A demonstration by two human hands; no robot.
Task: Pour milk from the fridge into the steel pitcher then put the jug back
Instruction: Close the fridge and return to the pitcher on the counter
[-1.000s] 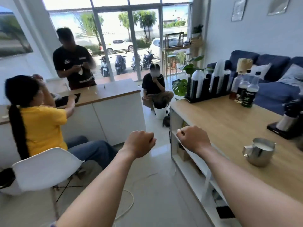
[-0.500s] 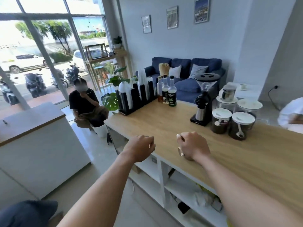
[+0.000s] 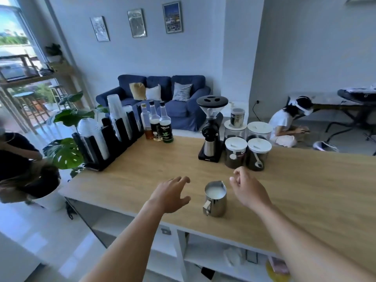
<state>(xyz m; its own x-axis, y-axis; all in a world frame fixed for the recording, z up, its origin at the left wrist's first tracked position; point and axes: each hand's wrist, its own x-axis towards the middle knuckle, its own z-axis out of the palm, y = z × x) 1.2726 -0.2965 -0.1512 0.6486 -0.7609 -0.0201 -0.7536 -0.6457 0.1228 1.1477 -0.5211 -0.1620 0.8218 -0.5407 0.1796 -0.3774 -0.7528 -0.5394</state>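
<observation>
Steel pitcher [image 3: 216, 202] holds milk [image 3: 215, 192]; bottle [image 3: 166, 127] label reads "Beach".

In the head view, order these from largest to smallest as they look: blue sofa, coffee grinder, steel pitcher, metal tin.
1. blue sofa
2. coffee grinder
3. steel pitcher
4. metal tin
The pitcher is nearest the camera, so its real rank is unsure.

- We see our left hand [image 3: 169, 195] held palm down, fingers spread and nearly straight, thumb splayed towards the right; it grips nothing.
- Our right hand [image 3: 248, 189] shows its back, fingers loosely curled inward, holding nothing.
- Our left forearm [image 3: 130, 237] and right forearm [image 3: 295, 235] are bare and stretch forward from the lower edge, the hands level and apart.
</observation>
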